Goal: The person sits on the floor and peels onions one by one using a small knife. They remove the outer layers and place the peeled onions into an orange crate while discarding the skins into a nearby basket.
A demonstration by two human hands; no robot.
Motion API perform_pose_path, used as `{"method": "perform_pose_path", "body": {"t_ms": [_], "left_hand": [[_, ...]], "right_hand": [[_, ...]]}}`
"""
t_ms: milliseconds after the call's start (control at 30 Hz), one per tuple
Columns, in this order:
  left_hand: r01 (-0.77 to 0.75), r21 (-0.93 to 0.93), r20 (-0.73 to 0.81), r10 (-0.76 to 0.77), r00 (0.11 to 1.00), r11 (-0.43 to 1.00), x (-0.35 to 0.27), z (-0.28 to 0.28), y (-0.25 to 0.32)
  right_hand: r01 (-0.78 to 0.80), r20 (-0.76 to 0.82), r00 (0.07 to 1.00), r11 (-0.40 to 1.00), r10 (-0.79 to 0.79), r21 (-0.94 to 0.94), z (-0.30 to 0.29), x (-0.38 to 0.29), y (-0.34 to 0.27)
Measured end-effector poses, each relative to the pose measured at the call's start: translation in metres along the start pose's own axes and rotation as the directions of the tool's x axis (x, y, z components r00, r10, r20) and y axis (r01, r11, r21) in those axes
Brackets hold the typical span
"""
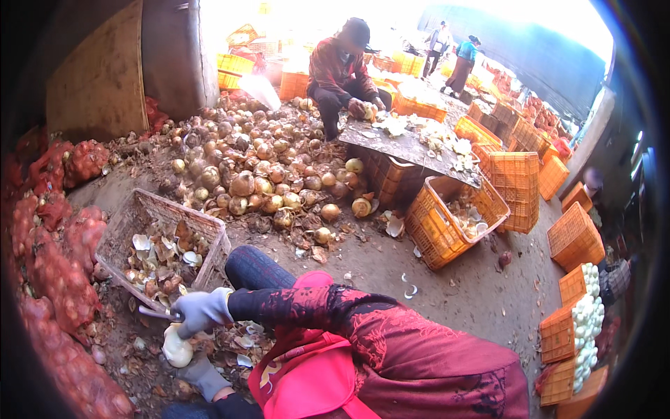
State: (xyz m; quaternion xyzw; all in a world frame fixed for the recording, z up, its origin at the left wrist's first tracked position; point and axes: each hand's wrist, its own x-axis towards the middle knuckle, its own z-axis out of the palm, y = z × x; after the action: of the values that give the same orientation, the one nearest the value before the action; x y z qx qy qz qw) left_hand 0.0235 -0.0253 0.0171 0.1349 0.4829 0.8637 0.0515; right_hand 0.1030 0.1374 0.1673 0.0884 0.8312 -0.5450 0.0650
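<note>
My right hand (203, 310), in a grey glove, grips a small knife (156, 313), its blade pointing left. Just below it, my gloved left hand (201, 376) holds a peeled white onion (178, 348) from underneath. Fingers of the right hand touch the onion's upper side. Close above the hands stands a worn plastic crate (180, 208) with onion skins (166, 259) in it. More peelings (246, 343) lie on the ground beside my hands. The knife's handle is mostly hidden in the glove.
Red mesh sacks of onions (57, 272) line the left side. A heap of unpeeled onions (256, 173) lies ahead. A co-worker (343, 73) sits behind a board (398, 141) with peelings. Orange crates (437, 238) stand to the right, some holding peeled onions (587, 319).
</note>
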Motion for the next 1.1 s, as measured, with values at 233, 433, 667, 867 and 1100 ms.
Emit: {"method": "perform_pose_path", "body": {"t_ms": [233,433,667,867,1100], "left_hand": [[-0.049,0.217,0.03,0.043,0.999,0.975,0.0,0.032,0.009],[-0.321,0.659,0.328,0.123,0.937,0.68,-0.009,0.05,0.067],[0.357,-0.337,0.022,-0.372,0.928,0.871,-0.018,0.034,0.033],[0.452,-0.303,-0.016,-0.479,0.878,0.839,-0.038,0.037,0.062],[0.316,-0.01,0.077,-0.314,0.946,0.949,-0.041,0.032,0.023]], "right_hand": [[-0.069,0.064,0.994,0.974,0.084,-0.216,0.006,-0.007,0.0],[0.19,0.027,0.981,0.932,-0.191,-0.309,0.022,-0.013,0.006],[-0.172,0.134,0.982,0.923,0.133,0.344,0.025,-0.005,0.051],[-0.204,0.128,0.971,0.979,0.202,0.005,0.035,-0.026,0.024],[-0.087,-0.053,0.996,0.88,0.07,-0.466,0.062,-0.025,0.034]]}}
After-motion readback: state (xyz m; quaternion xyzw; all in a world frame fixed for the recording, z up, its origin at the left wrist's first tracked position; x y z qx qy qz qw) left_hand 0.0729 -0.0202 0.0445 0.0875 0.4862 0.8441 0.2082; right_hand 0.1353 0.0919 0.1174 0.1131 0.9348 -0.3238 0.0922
